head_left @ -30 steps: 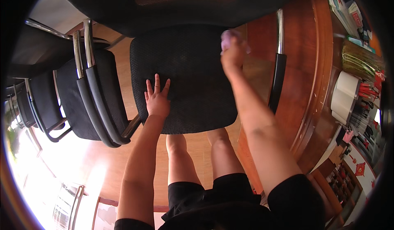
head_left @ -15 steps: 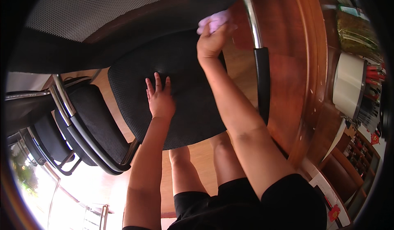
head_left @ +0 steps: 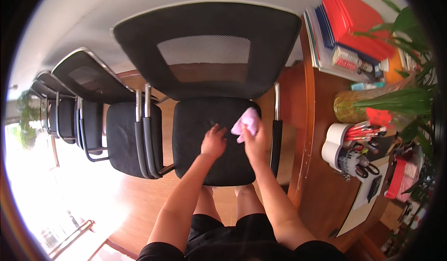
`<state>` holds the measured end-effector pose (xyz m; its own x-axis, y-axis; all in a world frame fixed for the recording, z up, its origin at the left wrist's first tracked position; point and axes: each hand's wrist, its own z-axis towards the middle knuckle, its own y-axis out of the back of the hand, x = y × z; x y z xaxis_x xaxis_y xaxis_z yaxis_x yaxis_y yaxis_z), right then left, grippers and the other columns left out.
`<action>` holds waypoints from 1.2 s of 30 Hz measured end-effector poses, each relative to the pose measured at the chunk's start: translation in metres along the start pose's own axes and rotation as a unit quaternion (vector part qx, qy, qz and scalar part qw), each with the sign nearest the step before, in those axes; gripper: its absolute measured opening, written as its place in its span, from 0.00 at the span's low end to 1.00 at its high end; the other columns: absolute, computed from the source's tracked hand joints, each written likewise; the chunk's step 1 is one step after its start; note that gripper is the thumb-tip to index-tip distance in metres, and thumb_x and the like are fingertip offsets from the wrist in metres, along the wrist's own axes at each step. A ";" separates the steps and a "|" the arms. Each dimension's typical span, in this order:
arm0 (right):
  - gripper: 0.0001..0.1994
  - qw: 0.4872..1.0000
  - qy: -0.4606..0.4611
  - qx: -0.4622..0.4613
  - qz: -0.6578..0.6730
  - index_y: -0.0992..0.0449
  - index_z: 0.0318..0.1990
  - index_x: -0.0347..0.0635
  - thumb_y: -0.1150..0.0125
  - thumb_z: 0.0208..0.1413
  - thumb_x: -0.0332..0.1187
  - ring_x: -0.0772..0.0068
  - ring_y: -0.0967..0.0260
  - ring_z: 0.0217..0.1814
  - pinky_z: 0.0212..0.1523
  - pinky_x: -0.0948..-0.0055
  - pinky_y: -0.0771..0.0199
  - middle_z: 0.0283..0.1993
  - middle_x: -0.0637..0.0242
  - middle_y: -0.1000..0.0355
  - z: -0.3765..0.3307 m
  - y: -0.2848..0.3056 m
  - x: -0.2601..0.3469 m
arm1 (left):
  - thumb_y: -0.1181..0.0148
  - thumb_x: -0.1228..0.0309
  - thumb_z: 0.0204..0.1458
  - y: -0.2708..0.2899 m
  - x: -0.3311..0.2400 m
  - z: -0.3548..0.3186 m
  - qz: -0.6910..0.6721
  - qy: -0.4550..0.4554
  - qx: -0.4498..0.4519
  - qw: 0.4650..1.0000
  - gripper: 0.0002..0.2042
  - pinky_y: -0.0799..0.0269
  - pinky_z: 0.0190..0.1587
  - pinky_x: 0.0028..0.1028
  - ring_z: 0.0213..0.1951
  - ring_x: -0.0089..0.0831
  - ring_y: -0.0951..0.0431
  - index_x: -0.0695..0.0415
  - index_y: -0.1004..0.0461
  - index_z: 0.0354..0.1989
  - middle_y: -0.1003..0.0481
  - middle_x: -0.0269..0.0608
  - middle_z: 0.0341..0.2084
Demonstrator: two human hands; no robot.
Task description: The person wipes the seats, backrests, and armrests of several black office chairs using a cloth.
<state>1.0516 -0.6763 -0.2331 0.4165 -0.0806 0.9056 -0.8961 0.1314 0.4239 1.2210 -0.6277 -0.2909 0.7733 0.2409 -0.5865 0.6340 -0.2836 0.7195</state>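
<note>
A black mesh-backed chair point(head_left: 205, 172) with chrome and black armrests stands right before me. My left hand point(head_left: 214, 142) is over the middle of its seat, fingers a little apart and holding nothing; whether the fingertips touch the fabric I cannot tell. In my right hand point(head_left: 255, 142) a crumpled lilac cloth point(head_left: 247, 121) is gripped, above the right side of the seat near the armrest point(head_left: 276, 142). The cloth sticks out past my fingers toward the backrest point(head_left: 205, 28).
More black chairs point(head_left: 135, 142) line up to the left along the white wall. At the right runs a wooden desk point(head_left: 321, 195) with a white pen holder point(head_left: 333, 147), red folders point(head_left: 351, 21), a plant in a vase point(head_left: 347, 105) and papers point(head_left: 361, 205).
My view has drawn back, showing the whole chair and the desk top. The right hand with the cloth has come from the seat's back right corner toward me, over the seat.
</note>
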 end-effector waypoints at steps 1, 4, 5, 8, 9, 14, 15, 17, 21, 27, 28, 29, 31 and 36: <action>0.21 1.000 -0.003 -0.002 -0.011 0.27 0.55 0.33 0.30 0.58 0.33 0.60 0.25 0.52 0.57 0.62 0.27 0.48 0.57 0.24 0.013 0.010 0.030 | 0.35 0.69 0.51 0.016 -0.013 -0.011 -0.016 -0.013 -0.020 1.000 0.26 0.35 0.67 0.44 0.65 0.57 0.34 0.48 0.26 0.62 0.36 0.56 0.68; 0.24 0.974 0.215 -0.069 -0.014 0.31 0.60 0.34 0.33 0.59 0.31 0.53 0.31 0.57 0.60 0.59 0.32 0.54 0.52 0.32 0.071 0.037 0.127 | 0.36 0.70 0.53 0.059 -0.062 -0.031 -0.070 -0.054 -0.087 0.992 0.25 0.37 0.68 0.45 0.65 0.58 0.34 0.52 0.26 0.62 0.36 0.59 0.67; 0.28 0.955 0.284 -0.077 -0.026 0.34 0.65 0.34 0.33 0.58 0.29 0.48 0.34 0.57 0.62 0.57 0.36 0.57 0.49 0.36 0.089 0.044 0.154 | 0.36 0.70 0.54 0.072 -0.071 -0.038 -0.082 -0.063 -0.102 0.989 0.24 0.38 0.68 0.45 0.65 0.58 0.35 0.53 0.26 0.62 0.36 0.60 0.66; 0.34 0.925 0.351 -0.078 -0.125 0.40 0.71 0.38 0.35 0.57 0.24 0.40 0.37 0.63 0.62 0.54 0.32 0.63 0.46 0.43 0.129 0.059 0.229 | 0.37 0.72 0.55 0.115 -0.083 -0.053 -0.095 -0.091 -0.151 0.980 0.23 0.38 0.68 0.45 0.65 0.58 0.35 0.54 0.26 0.61 0.34 0.58 0.66; 0.35 0.908 0.384 -0.086 -0.145 0.41 0.72 0.39 0.35 0.56 0.23 0.37 0.37 0.64 0.62 0.53 0.30 0.64 0.46 0.44 0.145 0.058 0.242 | 0.37 0.72 0.55 0.128 -0.082 -0.056 -0.092 -0.096 -0.168 0.977 0.23 0.38 0.68 0.45 0.65 0.57 0.34 0.54 0.26 0.61 0.34 0.58 0.66; 0.34 0.886 0.321 -0.032 -0.334 0.36 0.69 0.43 0.34 0.54 0.22 0.41 0.31 0.61 0.62 0.56 0.28 0.64 0.48 0.39 0.199 0.053 0.268 | 0.39 0.73 0.55 0.194 -0.079 -0.055 -0.133 -0.106 -0.234 0.957 0.21 0.36 0.67 0.45 0.64 0.56 0.33 0.56 0.24 0.59 0.31 0.55 0.63; 0.32 0.877 0.323 -0.019 -0.355 0.34 0.68 0.42 0.33 0.54 0.22 0.42 0.31 0.61 0.62 0.56 0.28 0.63 0.48 0.37 0.199 0.045 0.275 | 0.39 0.73 0.55 0.206 -0.073 -0.053 -0.145 -0.102 -0.243 0.954 0.20 0.36 0.67 0.45 0.64 0.56 0.33 0.57 0.24 0.58 0.30 0.55 0.62; 0.29 0.871 0.331 -0.001 -0.364 0.30 0.64 0.40 0.33 0.52 0.21 0.43 0.30 0.61 0.61 0.57 0.28 0.62 0.49 0.36 0.196 0.023 0.294 | 0.39 0.75 0.55 0.227 -0.062 -0.044 -0.153 -0.114 -0.280 0.941 0.19 0.35 0.66 0.45 0.63 0.56 0.31 0.59 0.23 0.57 0.29 0.54 0.61; 0.30 0.842 0.369 0.032 -0.393 0.29 0.63 0.40 0.34 0.48 0.19 0.45 0.28 0.58 0.59 0.56 0.26 0.62 0.51 0.34 0.195 -0.031 0.320 | 0.40 0.78 0.54 0.271 -0.039 -0.013 -0.160 -0.142 -0.338 0.916 0.18 0.34 0.65 0.45 0.62 0.55 0.30 0.60 0.23 0.55 0.27 0.53 0.59; 0.17 0.802 0.496 0.034 -0.331 0.25 0.53 0.37 0.44 0.55 0.26 0.53 0.25 0.53 0.53 0.60 0.24 0.53 0.57 0.28 0.159 -0.170 0.392 | 0.43 0.84 0.51 0.328 -0.021 0.030 -0.179 -0.144 -0.424 0.876 0.15 0.31 0.61 0.43 0.56 0.52 0.26 0.61 0.20 0.48 0.23 0.50 0.52; 0.16 0.802 0.494 0.048 -0.333 0.24 0.52 0.36 0.44 0.56 0.27 0.56 0.24 0.52 0.52 0.61 0.23 0.52 0.57 0.28 0.155 -0.189 0.398 | 0.44 0.84 0.51 0.329 -0.016 0.036 -0.187 -0.138 -0.422 0.876 0.15 0.31 0.60 0.43 0.55 0.51 0.25 0.61 0.20 0.47 0.23 0.50 0.51; 0.15 0.802 0.491 0.062 -0.335 0.24 0.51 0.35 0.45 0.57 0.28 0.58 0.24 0.51 0.51 0.61 0.23 0.52 0.58 0.28 0.153 -0.200 0.403 | 0.44 0.84 0.51 0.329 -0.009 0.040 -0.193 -0.131 -0.419 0.877 0.16 0.31 0.59 0.43 0.54 0.51 0.25 0.61 0.20 0.47 0.23 0.50 0.51; 0.16 0.789 0.522 0.069 -0.316 0.25 0.53 0.39 0.45 0.57 0.30 0.60 0.24 0.49 0.50 0.61 0.22 0.52 0.60 0.28 0.150 -0.194 0.402 | 0.45 0.84 0.51 0.330 -0.004 0.043 -0.197 -0.122 -0.422 0.876 0.15 0.31 0.59 0.42 0.54 0.51 0.25 0.61 0.20 0.47 0.23 0.50 0.51; 0.27 0.821 0.434 0.057 -0.365 0.28 0.65 0.47 0.39 0.56 0.22 0.51 0.28 0.60 0.58 0.59 0.24 0.60 0.57 0.31 0.191 -0.068 0.340 | 0.45 0.83 0.54 0.330 -0.011 0.045 -0.252 -0.103 -0.414 0.869 0.15 0.31 0.59 0.39 0.55 0.49 0.26 0.60 0.20 0.49 0.24 0.49 0.53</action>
<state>1.2252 -0.9015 0.0426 0.7569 0.6456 0.1020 -0.3461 0.2635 0.9005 1.4220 -0.7659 -0.0631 0.4386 -0.0546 -0.8970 0.7361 0.5945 0.3238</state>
